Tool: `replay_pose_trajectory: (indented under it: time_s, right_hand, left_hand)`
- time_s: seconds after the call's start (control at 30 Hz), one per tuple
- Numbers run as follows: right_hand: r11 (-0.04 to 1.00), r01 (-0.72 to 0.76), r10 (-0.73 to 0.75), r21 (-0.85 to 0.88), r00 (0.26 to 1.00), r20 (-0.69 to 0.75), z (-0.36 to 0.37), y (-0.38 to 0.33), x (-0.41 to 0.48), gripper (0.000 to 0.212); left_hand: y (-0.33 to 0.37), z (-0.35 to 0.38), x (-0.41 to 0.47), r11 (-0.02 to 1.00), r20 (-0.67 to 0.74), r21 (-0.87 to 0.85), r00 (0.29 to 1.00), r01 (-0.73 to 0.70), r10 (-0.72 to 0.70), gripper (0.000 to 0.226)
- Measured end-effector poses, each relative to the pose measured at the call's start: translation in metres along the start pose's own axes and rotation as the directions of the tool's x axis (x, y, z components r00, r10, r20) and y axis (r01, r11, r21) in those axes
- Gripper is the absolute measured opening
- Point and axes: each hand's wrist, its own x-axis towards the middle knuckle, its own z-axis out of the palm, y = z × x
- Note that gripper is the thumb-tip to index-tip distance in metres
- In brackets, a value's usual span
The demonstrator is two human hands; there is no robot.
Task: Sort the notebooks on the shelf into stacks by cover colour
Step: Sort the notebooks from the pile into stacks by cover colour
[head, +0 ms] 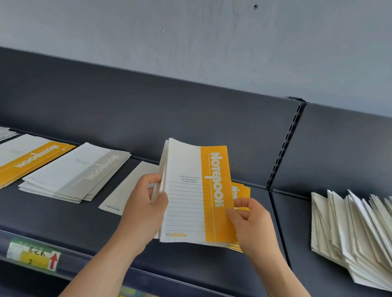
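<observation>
A pale grey wall (155,21) rises behind a long dark shelf (47,219). A thin post (284,146) with holes splits the shelf's back. Right of the post lies a big messy pile (362,240) of white notebooks. Far left of the post sits a flat yellow stack (17,162), and nearer the post a grey stack (75,173). Just left of the post a bunch of notebooks (194,197) stands up, its front cover white with lines and a yellow band. The left hand (145,206) grips its left edge. The right hand (250,223) pinches the yellow side. A small label (34,254) sticks on the shelf's front.
</observation>
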Motion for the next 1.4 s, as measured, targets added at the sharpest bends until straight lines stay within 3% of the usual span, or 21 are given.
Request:
replay_pose_trajectory:
  time_s: [0.2, 0.3, 0.57, 0.7, 0.83, 0.9, 1.0, 1.13, 1.27, 1.4]
  right_hand:
    - [0.998, -0.017, 0.016, -0.054, 0.999, -0.028, -0.006, 0.000, 0.015, 0.014]
    - [0.997, -0.007, -0.001, -0.079, 0.995, -0.104, -0.015, 0.005, 0.024, 0.012]
    - [0.960, -0.033, -0.013, -0.277, 0.987, -0.159, -0.016, 0.020, 0.023, 0.013]
    - [0.812, -0.054, -0.055, -0.581, 0.984, -0.168, -0.009, 0.014, 0.018, 0.012]
    - [0.642, 0.004, -0.177, -0.767, 0.974, -0.143, 0.002, 0.011, 0.015, 0.028]
    - [0.738, 0.117, -0.223, -0.665, 0.972, -0.077, 0.013, 0.002, 0.012, 0.036]
    - [0.928, 0.222, -0.226, -0.297, 0.974, 0.022, 0.041, -0.025, 0.004, 0.037]
    - [0.979, 0.148, -0.175, 0.144, 0.964, 0.199, 0.093, -0.063, -0.006, 0.036]
    - [0.982, 0.179, -0.187, 0.068, 0.971, 0.151, 0.147, -0.086, -0.005, 0.036]
    - [0.988, 0.154, -0.157, 0.031, 0.981, 0.110, 0.196, -0.098, -0.003, 0.037]
  left_hand:
    - [-0.001, -0.002, 0.008, 0.995, -0.078, -0.071, 0.994, -0.077, 0.072, 0.026]
    - [0.000, -0.009, 0.011, 0.990, -0.186, -0.096, 0.979, -0.107, 0.088, 0.024]
    - [-0.007, -0.035, 0.020, 0.986, -0.357, 0.016, 0.920, -0.165, 0.160, 0.023]
    - [-0.011, -0.043, 0.022, 0.987, -0.380, -0.012, 0.914, -0.160, 0.143, 0.025]
    - [-0.014, -0.047, 0.028, 0.988, -0.347, -0.017, 0.927, -0.156, 0.141, 0.023]
    - [-0.015, -0.053, 0.032, 0.988, -0.324, -0.022, 0.936, -0.150, 0.135, 0.023]
    - [-0.014, -0.067, 0.041, 0.989, -0.296, -0.043, 0.947, -0.143, 0.124, 0.024]
    - [-0.014, -0.098, 0.055, 0.991, -0.216, -0.034, 0.970, -0.126, 0.115, 0.029]
    - [-0.018, -0.142, 0.071, 0.998, -0.100, -0.010, 0.993, -0.065, 0.064, 0.045]
    - [-0.025, -0.194, 0.092, 0.993, -0.013, 0.101, 0.998, -0.055, 0.057, 0.032]
